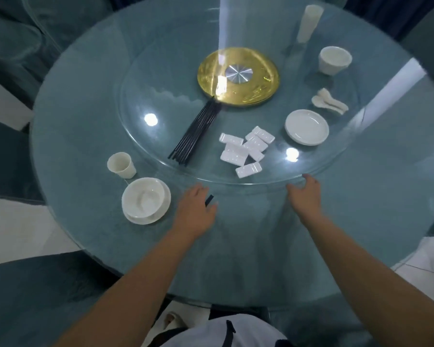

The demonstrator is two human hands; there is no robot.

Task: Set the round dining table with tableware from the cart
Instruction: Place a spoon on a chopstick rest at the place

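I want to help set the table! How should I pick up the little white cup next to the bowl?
Wrap your fingers round the cup's side wall, coming from above and left. It stands upright with its open mouth up, and the bowl sits close on its near side.

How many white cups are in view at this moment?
3. A small cup stands beside the near-left bowl and plate setting; a wider cup sits on the glass turntable at far right; a tall stack of cups lies behind it, count inside unclear.
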